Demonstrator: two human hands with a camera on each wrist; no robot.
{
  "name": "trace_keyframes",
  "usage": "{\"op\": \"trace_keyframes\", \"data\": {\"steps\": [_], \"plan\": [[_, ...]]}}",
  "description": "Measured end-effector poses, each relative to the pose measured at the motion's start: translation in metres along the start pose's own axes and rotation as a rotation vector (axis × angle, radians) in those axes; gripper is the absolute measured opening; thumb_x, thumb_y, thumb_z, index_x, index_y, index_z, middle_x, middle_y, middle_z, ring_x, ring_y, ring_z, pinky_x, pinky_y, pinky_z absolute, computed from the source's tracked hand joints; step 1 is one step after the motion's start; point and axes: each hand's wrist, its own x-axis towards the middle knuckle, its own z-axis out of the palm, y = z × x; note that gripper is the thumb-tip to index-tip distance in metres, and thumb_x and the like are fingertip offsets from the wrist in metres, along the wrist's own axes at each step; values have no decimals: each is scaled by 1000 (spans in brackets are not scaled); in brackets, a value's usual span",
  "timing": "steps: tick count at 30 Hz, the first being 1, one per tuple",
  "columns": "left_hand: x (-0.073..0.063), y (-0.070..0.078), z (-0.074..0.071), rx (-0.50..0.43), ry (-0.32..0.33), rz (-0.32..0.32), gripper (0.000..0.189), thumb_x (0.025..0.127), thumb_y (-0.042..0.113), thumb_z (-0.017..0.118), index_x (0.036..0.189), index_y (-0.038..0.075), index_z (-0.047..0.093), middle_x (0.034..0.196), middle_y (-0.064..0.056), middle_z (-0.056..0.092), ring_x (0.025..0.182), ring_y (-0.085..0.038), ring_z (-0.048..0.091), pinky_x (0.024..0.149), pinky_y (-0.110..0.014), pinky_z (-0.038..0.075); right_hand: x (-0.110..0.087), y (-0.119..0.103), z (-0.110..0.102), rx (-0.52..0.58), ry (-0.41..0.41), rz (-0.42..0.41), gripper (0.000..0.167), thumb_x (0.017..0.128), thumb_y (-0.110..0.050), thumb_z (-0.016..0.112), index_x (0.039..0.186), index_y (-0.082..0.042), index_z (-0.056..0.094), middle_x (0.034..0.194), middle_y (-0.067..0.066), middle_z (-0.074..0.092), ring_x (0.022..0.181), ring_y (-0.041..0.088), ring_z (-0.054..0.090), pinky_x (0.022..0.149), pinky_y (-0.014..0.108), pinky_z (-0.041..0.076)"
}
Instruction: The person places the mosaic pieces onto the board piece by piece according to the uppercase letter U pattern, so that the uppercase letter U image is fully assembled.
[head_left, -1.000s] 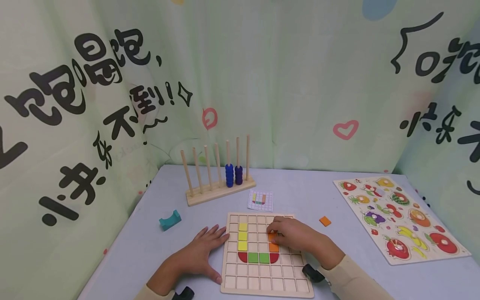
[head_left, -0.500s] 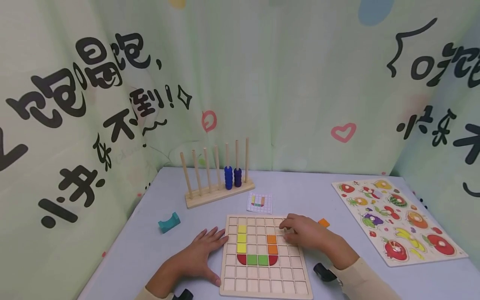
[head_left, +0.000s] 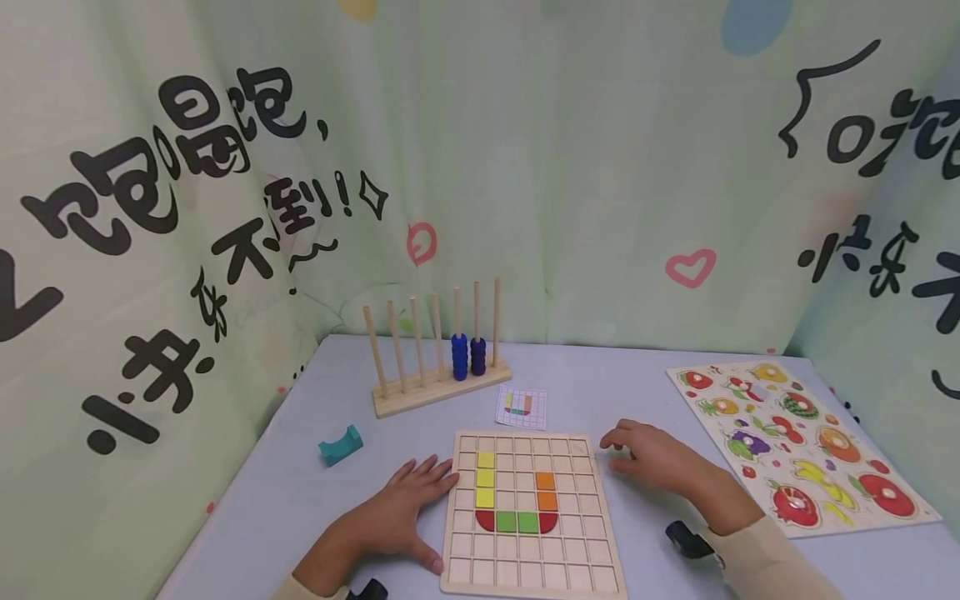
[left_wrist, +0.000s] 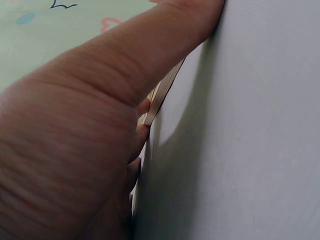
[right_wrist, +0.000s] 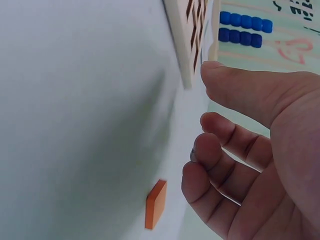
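A wooden grid board lies on the table, bearing yellow tiles, orange tiles, green tiles and two rounded red tiles in a U shape. Fingers spread, my left hand rests with its fingertips and thumb at the board's left edge. Just off the board's right side is my right hand, fingers loosely bent and nothing between them. Near its fingers, the right wrist view has a loose orange tile on the table; the hand hides that tile in the head view.
Behind the board lies a small pattern card with a matching U. A peg stand with blue and purple beads stands farther back. A teal curved block sits at left, a fruit puzzle board at right.
My right hand has left the orange tiles on the board and moved right, past the board's edge, now covering the loose orange tile. My left hand has stayed in place.
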Motion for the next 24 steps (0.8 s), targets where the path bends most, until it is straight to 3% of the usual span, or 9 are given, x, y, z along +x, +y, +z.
{"op": "trace_keyframes", "data": {"steps": [12,19,24], "plan": [[-1,1,-2,11,7,4,121,53,81,72,153,26,33,160,6,22,148,-22,6,116,-52,3,-9,30,-9,-5,5,6,26,84,-17,77,108,-12,70,94,-5,57,83,14,53,81,39,52],[0,2,-2,12,9,-3,121,52,80,73,153,26,33,159,7,22,148,-21,6,116,-51,2,-14,38,-12,-17,45,42,25,83,-14,77,107,-11,71,104,1,59,95,22,56,86,45,52],[-1,1,-1,8,13,6,121,52,81,72,153,26,33,160,6,22,148,-21,6,116,-52,2,-15,43,-15,-12,22,46,26,82,-12,77,108,-11,71,109,2,60,101,25,57,89,48,51]]}}
